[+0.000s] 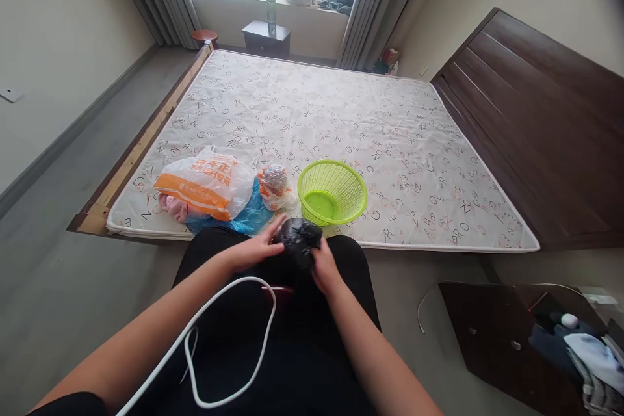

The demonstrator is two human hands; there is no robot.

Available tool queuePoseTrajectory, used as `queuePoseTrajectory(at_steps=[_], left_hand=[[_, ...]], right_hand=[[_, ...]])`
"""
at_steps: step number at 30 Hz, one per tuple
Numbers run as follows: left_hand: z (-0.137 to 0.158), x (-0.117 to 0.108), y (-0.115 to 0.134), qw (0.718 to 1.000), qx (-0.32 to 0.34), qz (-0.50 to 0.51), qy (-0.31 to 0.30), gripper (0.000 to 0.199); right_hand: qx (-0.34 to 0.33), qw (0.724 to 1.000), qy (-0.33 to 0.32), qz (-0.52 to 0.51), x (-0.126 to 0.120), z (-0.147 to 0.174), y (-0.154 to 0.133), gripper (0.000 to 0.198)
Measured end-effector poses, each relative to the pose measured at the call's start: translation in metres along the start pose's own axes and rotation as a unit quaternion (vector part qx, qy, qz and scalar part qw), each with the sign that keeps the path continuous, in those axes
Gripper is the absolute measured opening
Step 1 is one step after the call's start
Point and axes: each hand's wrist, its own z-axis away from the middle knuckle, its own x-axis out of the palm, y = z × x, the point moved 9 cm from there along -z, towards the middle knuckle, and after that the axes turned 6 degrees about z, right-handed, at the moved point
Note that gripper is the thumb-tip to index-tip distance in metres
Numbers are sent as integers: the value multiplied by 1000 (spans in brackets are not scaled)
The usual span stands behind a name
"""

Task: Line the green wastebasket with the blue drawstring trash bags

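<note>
A crumpled black plastic bag [298,238] is between my two hands, just above my lap. My left hand [266,242] lies along its left side, thumb and fingers apart and touching it. On the other side my right hand [324,263] grips the bag, its fingers closed on the plastic. Just beyond stands a green plastic basket [358,198] with a mesh wall. To its left sits a small orange-and-white bundle of plastic bag [273,185]. Farther left lies a large white and orange plastic bag [207,182] over a blue plastic bag [251,211] and some pink cloth [174,208].
All these stand near the front edge of a letter-patterned mattress [316,110]. A white cable [227,400] loops over my lap. At the right is a dark cabinet [480,338] with clothes on it. A bottle [271,10] stands on a nightstand [266,32] by the window.
</note>
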Motion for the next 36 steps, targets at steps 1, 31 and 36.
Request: queuePoseTrajectory(at_steps=[1, 31, 36], left_hand=[[0, 11, -3, 1000, 3, -28, -7, 104], [35, -171, 18, 931, -63, -333, 138, 56], [69, -142, -23, 918, -53, -390, 40, 58]], right_hand=[[-27, 997, -29, 65, 19, -2, -1, 61], [64, 936, -157, 309, 33, -1, 39, 32], [68, 928, -165, 327, 36, -4, 47, 32]])
